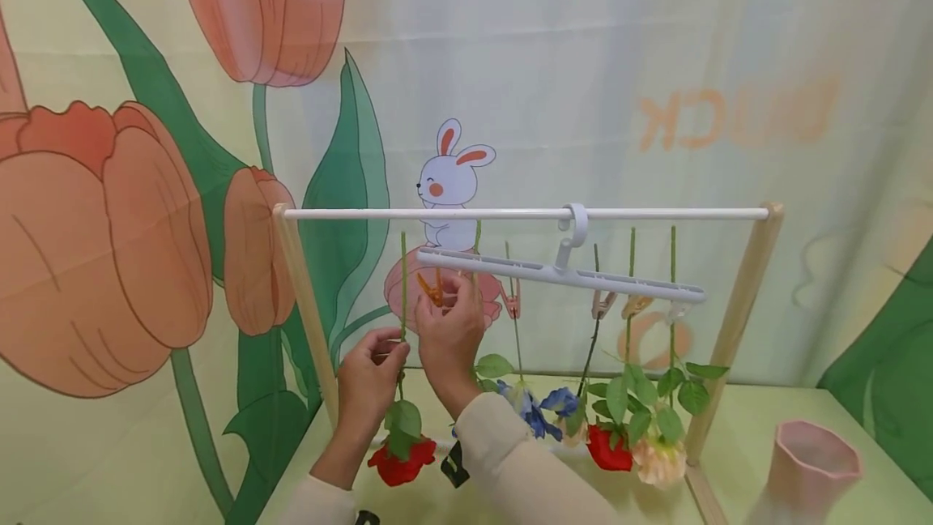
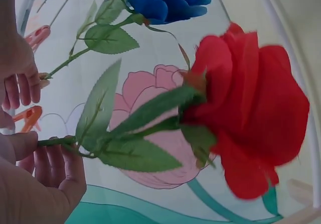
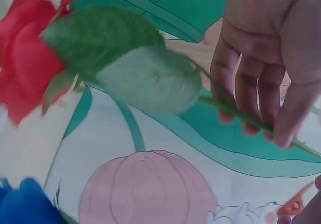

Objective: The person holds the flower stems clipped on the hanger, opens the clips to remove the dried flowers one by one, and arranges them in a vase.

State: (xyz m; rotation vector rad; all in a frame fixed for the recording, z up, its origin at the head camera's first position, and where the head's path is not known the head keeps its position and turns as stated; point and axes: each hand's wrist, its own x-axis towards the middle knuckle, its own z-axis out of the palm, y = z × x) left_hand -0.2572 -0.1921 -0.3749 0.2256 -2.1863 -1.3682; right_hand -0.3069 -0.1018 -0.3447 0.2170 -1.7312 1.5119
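Observation:
My left hand [image 1: 372, 371] pinches the green stem of a red rose [image 1: 403, 460], which hangs head down with its stem end pointing up. In the right wrist view, the thumb and fingertips close on that stem [image 3: 235, 113] beyond the leaves. My right hand [image 1: 452, 330] is raised beside it, thumb and fingers at both sides of an orange clip [image 1: 432, 290] below the hanger's left end. The grey hanger [image 1: 503, 267] hooks over a white rod and tilts, left end higher. A blue rose [image 2: 168, 0] hangs close to my right hand in the left wrist view.
The white rod [image 1: 437, 215] spans two wooden posts [image 1: 736, 330]. Further right, pink [image 1: 513, 302], orange and white clips hold several upside-down flowers, among them another red rose [image 1: 608, 448] and a peach flower [image 1: 659, 460]. A pink vase [image 1: 809, 460] stands at front right.

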